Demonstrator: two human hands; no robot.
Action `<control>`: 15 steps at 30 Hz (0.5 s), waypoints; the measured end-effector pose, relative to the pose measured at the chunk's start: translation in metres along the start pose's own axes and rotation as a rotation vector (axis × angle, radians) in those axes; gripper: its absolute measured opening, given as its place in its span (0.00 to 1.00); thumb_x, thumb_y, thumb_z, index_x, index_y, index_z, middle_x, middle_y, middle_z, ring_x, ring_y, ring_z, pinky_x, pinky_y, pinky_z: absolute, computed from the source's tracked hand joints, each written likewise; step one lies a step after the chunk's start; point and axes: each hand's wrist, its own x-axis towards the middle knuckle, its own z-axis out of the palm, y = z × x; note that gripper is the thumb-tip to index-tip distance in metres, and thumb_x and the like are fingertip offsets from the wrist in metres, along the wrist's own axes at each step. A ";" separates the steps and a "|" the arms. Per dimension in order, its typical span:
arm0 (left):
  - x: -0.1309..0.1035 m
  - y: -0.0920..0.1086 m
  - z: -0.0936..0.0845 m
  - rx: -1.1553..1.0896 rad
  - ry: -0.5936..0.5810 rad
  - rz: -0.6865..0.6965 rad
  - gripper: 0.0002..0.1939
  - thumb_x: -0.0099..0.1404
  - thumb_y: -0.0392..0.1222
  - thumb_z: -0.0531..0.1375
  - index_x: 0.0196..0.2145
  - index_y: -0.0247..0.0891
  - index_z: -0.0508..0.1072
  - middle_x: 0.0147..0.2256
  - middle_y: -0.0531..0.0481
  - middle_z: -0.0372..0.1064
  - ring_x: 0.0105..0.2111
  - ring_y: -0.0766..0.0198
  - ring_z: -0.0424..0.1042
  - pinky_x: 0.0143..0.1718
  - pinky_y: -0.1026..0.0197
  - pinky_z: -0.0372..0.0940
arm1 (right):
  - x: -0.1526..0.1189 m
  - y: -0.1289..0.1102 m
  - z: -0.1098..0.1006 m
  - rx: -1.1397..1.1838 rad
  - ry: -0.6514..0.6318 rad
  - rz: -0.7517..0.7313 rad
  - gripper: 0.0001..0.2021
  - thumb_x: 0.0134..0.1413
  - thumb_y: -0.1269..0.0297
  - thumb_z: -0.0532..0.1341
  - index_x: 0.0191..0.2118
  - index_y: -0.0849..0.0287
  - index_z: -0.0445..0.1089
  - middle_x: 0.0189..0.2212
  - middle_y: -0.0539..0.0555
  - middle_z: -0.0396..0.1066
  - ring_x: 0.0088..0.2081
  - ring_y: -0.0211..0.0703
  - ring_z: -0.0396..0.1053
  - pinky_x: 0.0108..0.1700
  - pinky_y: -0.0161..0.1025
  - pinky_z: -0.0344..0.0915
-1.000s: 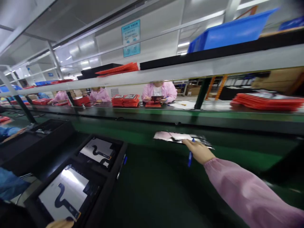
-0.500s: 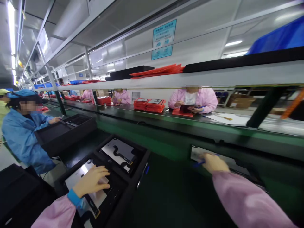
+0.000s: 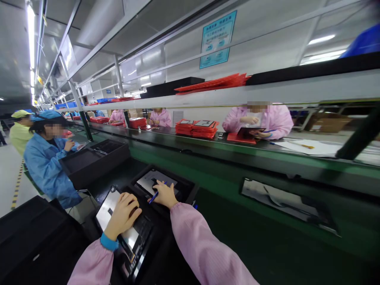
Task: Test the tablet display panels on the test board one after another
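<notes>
My left hand is bent over a tablet-sized display panel with a silvery back, its fingers curled on the panel. This panel sits tilted above the black tray, its lower right edge showing; the fingertips' exact grip is partly hidden. My right hand holds a blue pen between its fingers and reaches over a second display panel in the far compartment of the black tray. Whether the right fingers touch that panel I cannot tell. A third display panel lies on the green bench to the right.
A black box stands at the left beside a person in blue. Black foam trays fill the lower left. Across the bench are red stacked sleeves and a person in pink. A shelf rail runs above.
My right hand has moved left from the panel on the bench to the tray, still with the pen. My left fingers have curled, and the panel under them has risen and tilted.
</notes>
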 end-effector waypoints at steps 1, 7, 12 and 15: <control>-0.002 -0.001 -0.004 0.012 0.071 0.019 0.16 0.70 0.42 0.47 0.33 0.40 0.72 0.34 0.47 0.69 0.36 0.57 0.67 0.50 0.47 0.61 | 0.001 -0.003 -0.001 -0.020 0.004 -0.023 0.19 0.51 0.54 0.66 0.45 0.61 0.73 0.58 0.63 0.64 0.56 0.62 0.63 0.56 0.69 0.53; -0.037 -0.011 -0.041 -0.036 0.456 0.150 0.15 0.69 0.40 0.46 0.27 0.39 0.66 0.28 0.47 0.70 0.31 0.60 0.70 0.48 0.48 0.65 | -0.004 -0.023 -0.012 -0.177 0.117 -0.252 0.18 0.52 0.76 0.61 0.50 0.61 0.72 0.61 0.65 0.60 0.61 0.67 0.56 0.60 0.72 0.44; -0.085 -0.017 -0.065 -0.075 0.630 0.098 0.23 0.70 0.48 0.45 0.19 0.40 0.62 0.19 0.51 0.64 0.20 0.63 0.66 0.35 0.51 0.69 | -0.007 -0.018 -0.009 -0.288 0.239 -0.263 0.23 0.62 0.79 0.50 0.62 0.64 0.60 0.63 0.68 0.57 0.61 0.63 0.59 0.59 0.70 0.51; -0.100 -0.009 -0.065 -0.074 0.792 0.050 0.23 0.68 0.47 0.48 0.17 0.40 0.62 0.17 0.52 0.62 0.18 0.61 0.65 0.30 0.51 0.68 | -0.001 -0.013 -0.012 -0.332 0.277 -0.218 0.21 0.65 0.75 0.51 0.62 0.62 0.58 0.61 0.66 0.59 0.58 0.58 0.63 0.59 0.65 0.57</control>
